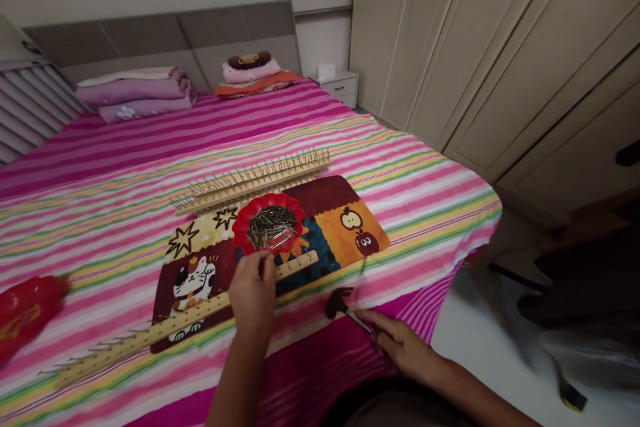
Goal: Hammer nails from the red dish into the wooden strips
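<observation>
My right hand (403,345) is wrapped round the handle of a claw hammer (340,302), its dark head just beyond the bed's near edge stripe. At the front rim of a red scalloped bowl (241,219), my left hand (253,287) has its fingertips pinched together; whatever they hold is hidden. Loose nails (273,223) fill the bowl. Under my left hand runs a long, narrow wooden strip (200,310) with rows of holes. Nails stick out along its left end, and a few stand at its right end. A printed mat (310,200) with a cat and apples lies beneath.
Behind the bowl lie wooden strips (255,181) bristling with nails. A red tray-like object (25,313) sits at the far left of the striped bed (425,187). Folded bedding (140,93) is stacked by the headboard. Wardrobes (450,47) stand to the right.
</observation>
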The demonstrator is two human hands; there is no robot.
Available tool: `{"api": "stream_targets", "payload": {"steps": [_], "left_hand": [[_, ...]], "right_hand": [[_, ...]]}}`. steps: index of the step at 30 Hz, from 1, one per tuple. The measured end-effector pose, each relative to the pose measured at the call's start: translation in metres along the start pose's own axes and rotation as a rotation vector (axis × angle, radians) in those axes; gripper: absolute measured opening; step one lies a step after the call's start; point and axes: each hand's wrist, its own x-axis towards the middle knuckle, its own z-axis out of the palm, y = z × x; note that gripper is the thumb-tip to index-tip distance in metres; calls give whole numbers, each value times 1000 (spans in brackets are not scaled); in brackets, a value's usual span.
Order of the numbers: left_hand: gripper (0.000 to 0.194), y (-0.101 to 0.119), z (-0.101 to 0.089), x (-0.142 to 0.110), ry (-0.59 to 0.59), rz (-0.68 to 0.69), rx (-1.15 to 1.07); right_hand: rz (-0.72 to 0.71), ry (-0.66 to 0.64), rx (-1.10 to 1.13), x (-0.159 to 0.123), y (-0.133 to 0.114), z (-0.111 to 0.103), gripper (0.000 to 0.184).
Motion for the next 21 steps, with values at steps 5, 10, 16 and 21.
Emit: {"api": "stream_targets", "payload": {"steps": [5, 10, 16, 21], "left_hand": [[19, 4, 3, 61, -291, 73, 260], [16, 3, 30, 91, -488, 68, 416], [14, 6, 40, 95, -511, 56, 474], [19, 12, 36, 101, -635, 33, 525]], "right_hand": [[1, 7, 51, 2, 1, 0, 50], [12, -5, 78, 4, -3, -1, 52], [25, -17, 93, 5, -4, -3, 47], [55, -30, 109, 6, -6, -4, 46]]}}
